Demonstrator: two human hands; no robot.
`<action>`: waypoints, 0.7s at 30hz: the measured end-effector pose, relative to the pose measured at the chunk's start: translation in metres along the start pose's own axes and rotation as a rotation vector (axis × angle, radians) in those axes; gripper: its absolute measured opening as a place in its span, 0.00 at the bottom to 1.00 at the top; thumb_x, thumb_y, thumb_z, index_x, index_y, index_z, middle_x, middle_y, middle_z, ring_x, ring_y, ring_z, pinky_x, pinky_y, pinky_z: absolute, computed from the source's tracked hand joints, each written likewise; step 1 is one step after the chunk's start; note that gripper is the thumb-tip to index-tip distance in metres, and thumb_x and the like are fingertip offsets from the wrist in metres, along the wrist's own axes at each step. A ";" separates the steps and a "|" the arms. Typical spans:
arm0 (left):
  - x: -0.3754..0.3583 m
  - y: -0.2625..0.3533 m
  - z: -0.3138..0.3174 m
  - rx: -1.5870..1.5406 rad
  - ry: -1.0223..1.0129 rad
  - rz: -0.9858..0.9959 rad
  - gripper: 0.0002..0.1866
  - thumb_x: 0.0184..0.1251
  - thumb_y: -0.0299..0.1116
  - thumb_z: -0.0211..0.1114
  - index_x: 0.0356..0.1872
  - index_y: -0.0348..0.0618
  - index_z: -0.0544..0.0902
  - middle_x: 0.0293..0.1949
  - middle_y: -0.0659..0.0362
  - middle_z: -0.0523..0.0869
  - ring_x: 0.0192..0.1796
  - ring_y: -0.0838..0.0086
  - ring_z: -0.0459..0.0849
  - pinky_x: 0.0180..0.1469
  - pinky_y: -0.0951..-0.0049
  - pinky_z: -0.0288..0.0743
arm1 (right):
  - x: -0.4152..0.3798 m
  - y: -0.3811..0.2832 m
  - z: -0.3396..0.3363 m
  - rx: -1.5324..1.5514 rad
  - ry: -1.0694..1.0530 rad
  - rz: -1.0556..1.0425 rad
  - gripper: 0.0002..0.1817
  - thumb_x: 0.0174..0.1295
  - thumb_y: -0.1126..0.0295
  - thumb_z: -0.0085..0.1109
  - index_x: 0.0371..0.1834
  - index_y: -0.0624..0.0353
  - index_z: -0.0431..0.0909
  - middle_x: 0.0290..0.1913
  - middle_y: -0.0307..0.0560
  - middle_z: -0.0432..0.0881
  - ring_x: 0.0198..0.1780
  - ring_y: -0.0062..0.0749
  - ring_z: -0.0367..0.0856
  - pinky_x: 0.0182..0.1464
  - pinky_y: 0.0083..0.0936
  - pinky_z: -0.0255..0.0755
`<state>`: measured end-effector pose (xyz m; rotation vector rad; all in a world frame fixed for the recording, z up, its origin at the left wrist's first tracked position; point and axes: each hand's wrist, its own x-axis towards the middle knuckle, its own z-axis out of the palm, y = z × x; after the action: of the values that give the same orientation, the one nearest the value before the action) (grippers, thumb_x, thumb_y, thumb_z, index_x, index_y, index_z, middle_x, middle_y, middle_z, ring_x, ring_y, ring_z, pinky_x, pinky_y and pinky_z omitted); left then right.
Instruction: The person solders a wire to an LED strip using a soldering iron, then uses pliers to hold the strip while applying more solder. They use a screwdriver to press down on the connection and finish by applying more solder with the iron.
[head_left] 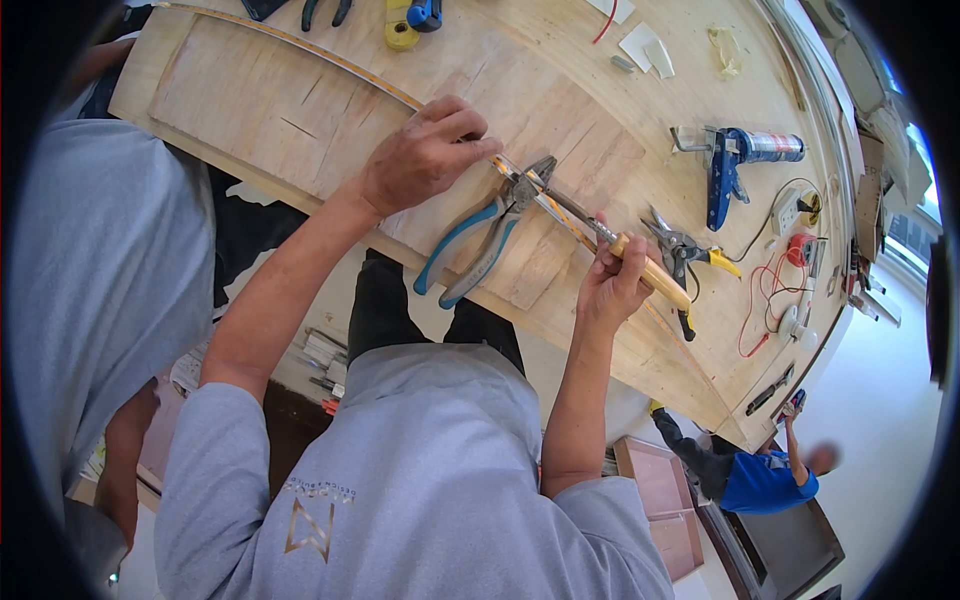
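My left hand [430,155] is closed at a long, narrow LED strip [330,58], thumb and fingers pinched together; the strip runs under the hand and out on both sides. In my right hand [615,285] is a soldering iron [655,268] with a wooden handle, its dark metal shaft pointing up and left to the strip. Combination pliers [490,235] with blue-grey handles lie across the strip between my hands, jaws close to the iron's tip. The strip rests along a wooden board [250,95] on the worktable.
Yellow-handled snips [680,245] lie right of my right hand, with a blue caulking gun [735,165] behind. A power socket [788,212], red spool [800,248] and wires are farther right. Yellow tape [402,30] lies at the back. One person [120,250] stands at left, another [765,480] works at right.
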<state>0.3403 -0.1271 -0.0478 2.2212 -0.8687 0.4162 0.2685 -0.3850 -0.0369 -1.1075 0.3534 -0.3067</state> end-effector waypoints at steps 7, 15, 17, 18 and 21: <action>0.000 0.000 0.000 0.002 0.012 0.015 0.13 0.47 0.20 0.64 0.38 0.39 0.83 0.33 0.59 0.75 0.42 0.65 0.75 0.45 0.70 0.74 | -0.001 0.000 0.001 -0.006 0.005 0.003 0.06 0.65 0.72 0.54 0.31 0.59 0.69 0.20 0.39 0.67 0.19 0.20 0.64 0.60 0.54 0.70; 0.001 0.001 -0.001 -0.007 0.013 0.001 0.14 0.47 0.19 0.64 0.38 0.39 0.83 0.33 0.59 0.75 0.42 0.65 0.75 0.44 0.70 0.74 | 0.000 0.001 -0.002 -0.002 -0.006 0.000 0.06 0.65 0.73 0.53 0.31 0.59 0.69 0.20 0.39 0.67 0.19 0.19 0.64 0.60 0.54 0.69; 0.001 0.001 -0.001 -0.007 0.012 -0.001 0.14 0.47 0.19 0.64 0.38 0.39 0.83 0.33 0.59 0.75 0.42 0.65 0.75 0.44 0.70 0.74 | 0.000 0.001 -0.002 -0.005 -0.013 -0.002 0.06 0.65 0.73 0.53 0.31 0.59 0.69 0.20 0.39 0.67 0.19 0.19 0.64 0.60 0.54 0.69; 0.000 0.001 -0.001 -0.007 0.011 -0.002 0.14 0.46 0.19 0.64 0.38 0.40 0.83 0.33 0.59 0.75 0.42 0.65 0.75 0.44 0.70 0.74 | 0.000 0.001 -0.002 -0.008 -0.017 -0.004 0.06 0.65 0.73 0.53 0.31 0.58 0.69 0.20 0.39 0.67 0.19 0.19 0.64 0.60 0.54 0.69; 0.000 0.001 -0.001 -0.007 0.008 -0.002 0.14 0.46 0.19 0.64 0.38 0.40 0.83 0.33 0.59 0.75 0.42 0.65 0.75 0.44 0.70 0.74 | 0.000 0.001 -0.002 -0.014 -0.020 -0.003 0.06 0.65 0.73 0.54 0.31 0.58 0.69 0.20 0.38 0.67 0.19 0.19 0.64 0.60 0.54 0.69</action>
<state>0.3396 -0.1272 -0.0467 2.2129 -0.8625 0.4202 0.2673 -0.3865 -0.0386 -1.1243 0.3362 -0.2958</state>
